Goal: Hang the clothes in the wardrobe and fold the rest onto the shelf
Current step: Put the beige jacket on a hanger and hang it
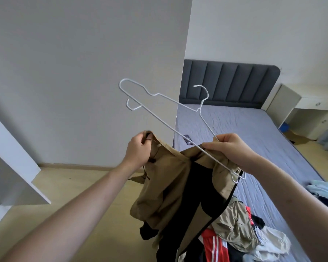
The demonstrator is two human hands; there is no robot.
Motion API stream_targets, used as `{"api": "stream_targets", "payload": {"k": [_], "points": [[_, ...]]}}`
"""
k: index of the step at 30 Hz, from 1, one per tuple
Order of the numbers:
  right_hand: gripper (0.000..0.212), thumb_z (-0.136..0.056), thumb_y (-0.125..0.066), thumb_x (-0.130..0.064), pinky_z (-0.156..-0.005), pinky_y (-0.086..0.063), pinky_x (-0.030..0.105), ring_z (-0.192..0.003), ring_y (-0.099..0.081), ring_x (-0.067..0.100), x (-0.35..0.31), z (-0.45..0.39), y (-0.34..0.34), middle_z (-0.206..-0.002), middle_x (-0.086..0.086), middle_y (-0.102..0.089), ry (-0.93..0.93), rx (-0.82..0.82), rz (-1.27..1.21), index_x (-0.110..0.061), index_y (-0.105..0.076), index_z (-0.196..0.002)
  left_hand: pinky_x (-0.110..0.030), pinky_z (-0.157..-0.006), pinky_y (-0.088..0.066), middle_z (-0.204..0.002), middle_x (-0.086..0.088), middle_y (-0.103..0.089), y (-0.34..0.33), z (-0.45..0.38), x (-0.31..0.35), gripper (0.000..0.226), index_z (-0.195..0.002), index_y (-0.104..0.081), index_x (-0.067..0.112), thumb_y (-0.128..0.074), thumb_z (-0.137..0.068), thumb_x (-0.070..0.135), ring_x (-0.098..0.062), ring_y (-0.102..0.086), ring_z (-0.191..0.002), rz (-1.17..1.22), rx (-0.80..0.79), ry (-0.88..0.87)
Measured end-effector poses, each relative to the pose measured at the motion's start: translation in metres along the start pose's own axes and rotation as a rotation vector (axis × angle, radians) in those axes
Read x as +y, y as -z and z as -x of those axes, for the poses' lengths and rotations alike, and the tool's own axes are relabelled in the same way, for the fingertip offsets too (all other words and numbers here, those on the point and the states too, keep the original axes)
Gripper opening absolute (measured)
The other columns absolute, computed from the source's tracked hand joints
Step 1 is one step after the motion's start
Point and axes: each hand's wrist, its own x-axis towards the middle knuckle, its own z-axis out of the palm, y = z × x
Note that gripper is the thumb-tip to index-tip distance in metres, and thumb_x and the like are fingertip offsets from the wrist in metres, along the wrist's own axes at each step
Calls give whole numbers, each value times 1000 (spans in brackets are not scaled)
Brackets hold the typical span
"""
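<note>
A tan jacket with a black lining (170,188) hangs in front of me over the floor and the bed's edge. My left hand (139,149) grips its collar edge at the upper left. My right hand (229,147) pinches a white wire hanger (160,96) together with the jacket's other shoulder. The hanger tilts up to the left. Its lower right end lies inside the jacket's shoulder, and its hook points up toward the headboard.
A pile of mixed clothes (234,231) lies on the bed (253,129) at lower right, with light blue garments (321,188) at the right edge. A white wardrobe door (14,154) stands open at left. The dark headboard (229,82) and white furniture (299,110) stand behind.
</note>
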Motion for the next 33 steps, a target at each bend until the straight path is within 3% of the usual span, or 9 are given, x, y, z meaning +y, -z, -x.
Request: {"api": "stream_targets", "payload": {"k": [4,8,12,17,23,25,28,31,33], "points": [[46,-84,-83,-34,-51,-39,25,-50,-47,13,0,1,-3,-57,1,-49,-22,-28,26,-20,-51,-55,-20,-56,-37,-62,4,-57,18,-13,39,32,-73,-58,17,-63,-100,33,-4,-51,-57,-15,12,-182],[47,-89,-78,-27,-47,-42,24,-46,-49,13,-1,5,-11,-53,0,-50,-28,-54,-117,-21,-52,-50,-22,-68,-48,-74,13,-64,30,-42,52,25,-86,-65,19,-81,-87,38,-10,-61,-72,-106,-76,-243],[41,-88,-78,-30,-50,-44,26,-46,-51,15,-5,10,-14,-54,3,-52,-20,10,-182,-15,-54,-59,-27,-71,-48,-101,5,-62,19,-33,-1,46,-109,-61,16,-85,-80,43,-17,-60,-85,-161,-227,51],[38,-92,-75,-35,-38,-44,23,-40,-58,18,-1,18,-16,-59,13,-66,-27,82,-167,-8,-61,-68,-30,-78,-39,-94,-1,-59,-27,66,-98,40,-103,-63,14,-61,-92,52,-21,-58,-92,13,-145,476],[35,-92,-74,-41,-43,-50,25,-48,-62,22,0,17,-24,-72,19,-69,-28,82,-158,-8,-67,-82,-34,-87,-52,-104,-2,-66,-87,146,-118,33,-107,-63,20,-47,-100,48,-19,-62,-93,219,-699,934],[35,-92,-74,-39,-49,-54,28,-49,-63,23,-4,18,-27,-70,18,-69,-22,72,-179,-9,-66,-77,-35,-88,-52,-114,-7,-62,-105,143,-116,45,-126,-55,15,-61,-90,41,-23,-61,-99,190,-616,898],[34,-92,-74,-37,-62,-56,35,-54,-64,24,-8,21,-26,-66,13,-67,-25,49,-209,-10,-65,-76,-46,-112,-43,-155,-14,-29,-117,124,-134,108,-161,-10,20,-76,-77,36,-40,-45,-136,-83,-365,667],[34,-92,-75,-37,-64,-56,35,-56,-63,22,-7,24,-19,-65,11,-65,-25,49,-194,-8,-65,-78,-46,-111,-42,-147,-12,-45,-103,85,-139,77,-153,-35,30,-67,-83,28,-40,-49,-132,-288,-286,484],[36,-92,-75,-39,-61,-54,33,-56,-61,21,-1,26,-11,-64,10,-64,-14,83,-134,-8,-64,-77,-43,-98,-51,-124,-10,-67,-89,54,-141,41,-122,-63,32,-52,-82,29,-37,-61,-118,-394,-223,385]]}}
